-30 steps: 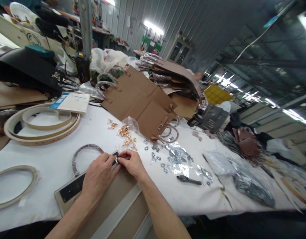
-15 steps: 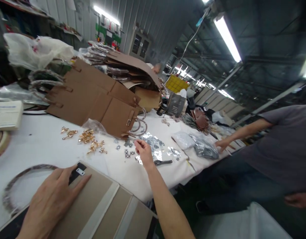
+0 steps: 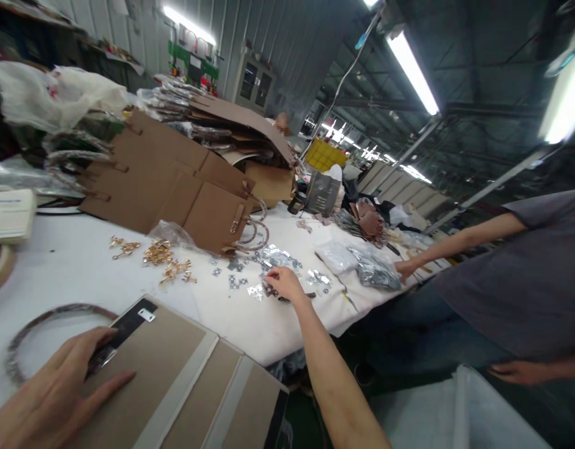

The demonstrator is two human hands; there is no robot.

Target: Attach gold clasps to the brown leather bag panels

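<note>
My left hand lies flat with fingers spread on a beige bag panel at the near edge of the table. A small silver metal plate sits on the panel's black strip. A round wrapped handle curves out beyond that hand. My right hand reaches out over the white table with fingertips pinched together among small silver metal plates; what they hold, if anything, is too small to make out. Partly hidden beneath this hand is a dark tool.
Gold-coloured hardware pieces lie in piles left of the plates. A brown bag body with round handles stands behind. Plastic-wrapped packets lie to the right, where another person's hand rests. A pale bin stands below the table.
My right hand has moved slightly right and down, over the dark tool. My left hand has slid left and back from the small plate on the panel. The view has shifted slightly.
</note>
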